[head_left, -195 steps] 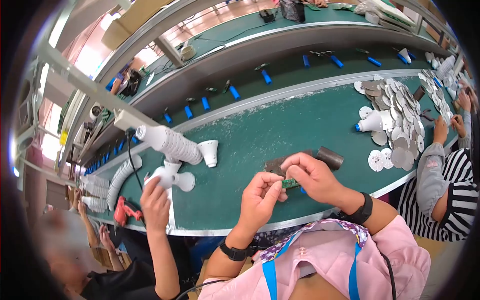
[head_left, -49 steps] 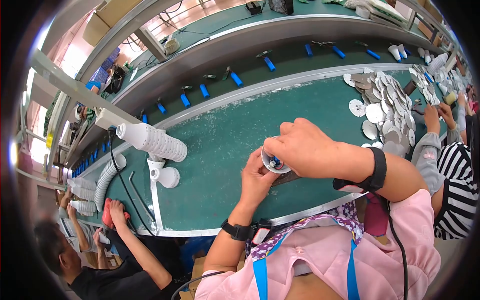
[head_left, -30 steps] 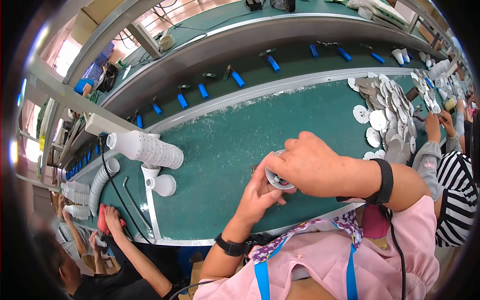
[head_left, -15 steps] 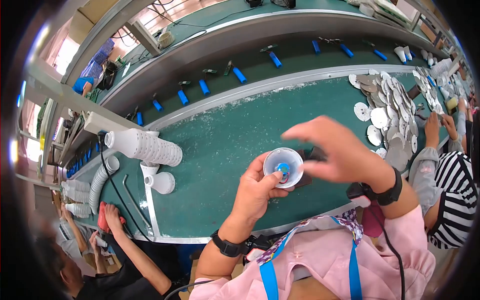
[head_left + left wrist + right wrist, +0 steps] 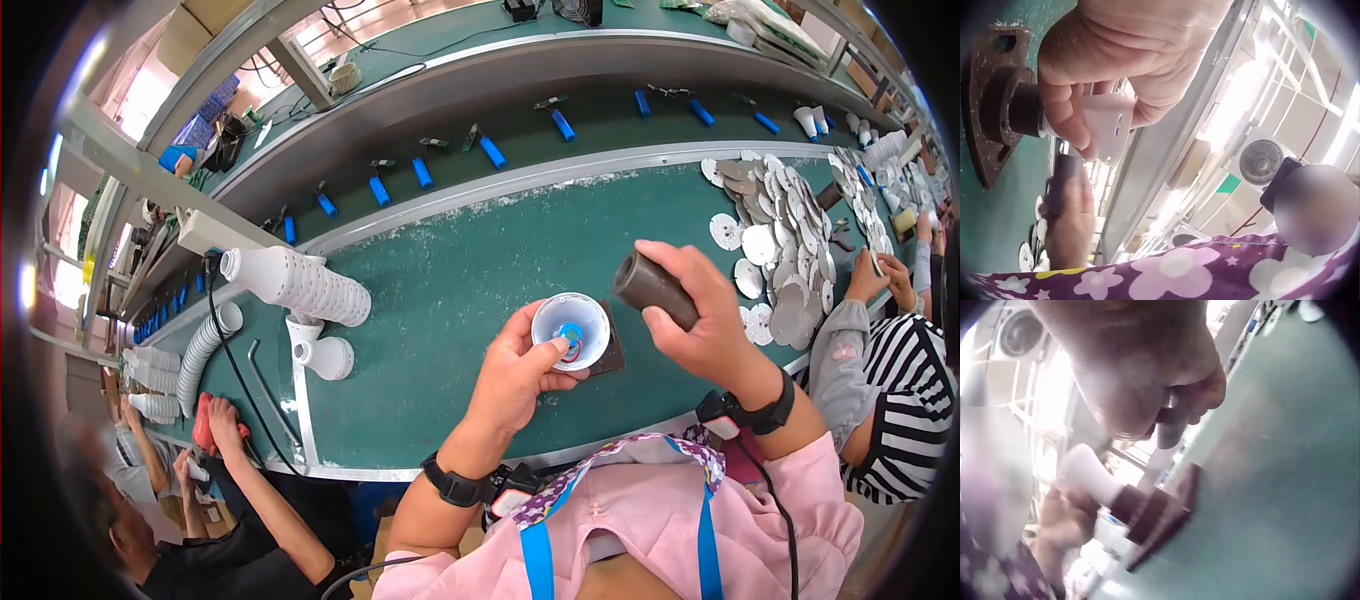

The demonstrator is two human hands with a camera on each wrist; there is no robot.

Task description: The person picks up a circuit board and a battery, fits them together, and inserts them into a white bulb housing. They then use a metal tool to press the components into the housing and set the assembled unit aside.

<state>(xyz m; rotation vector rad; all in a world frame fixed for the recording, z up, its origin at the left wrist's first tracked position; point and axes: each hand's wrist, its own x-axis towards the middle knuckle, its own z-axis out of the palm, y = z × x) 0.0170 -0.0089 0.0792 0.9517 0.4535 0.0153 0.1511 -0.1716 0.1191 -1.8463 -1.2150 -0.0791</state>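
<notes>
My left hand point(image 5: 512, 378) holds a white cone-shaped lamp housing point(image 5: 592, 318), its wide mouth facing up and the thumb reaching inside. Within the housing sit a blue part point(image 5: 571, 331) and a red wire. In the left wrist view, the narrow end of the housing meets the post of a dark brown metal fixture point(image 5: 1013, 103) with a flat base. My right hand point(image 5: 708, 325) grips a dark brown hollow tube point(image 5: 652, 287), tilted, to the right of the housing and above the table. The right wrist view is blurred; the tube's end point(image 5: 1170, 434) shows below the fingers.
Stacked white housings point(image 5: 305, 288) lie at left, beside a bent metal rod point(image 5: 268, 390). White and grey discs point(image 5: 790, 250) are heaped at right. Blue cylinders with circuit boards line the belt point(image 5: 600, 150) behind. People work at both sides; one holds a red power tool point(image 5: 203, 425).
The green circuit board held earlier is out of sight. My right hand has come out of the housing's mouth, moved right and picked up the tube. The left hand keeps holding the housing.
</notes>
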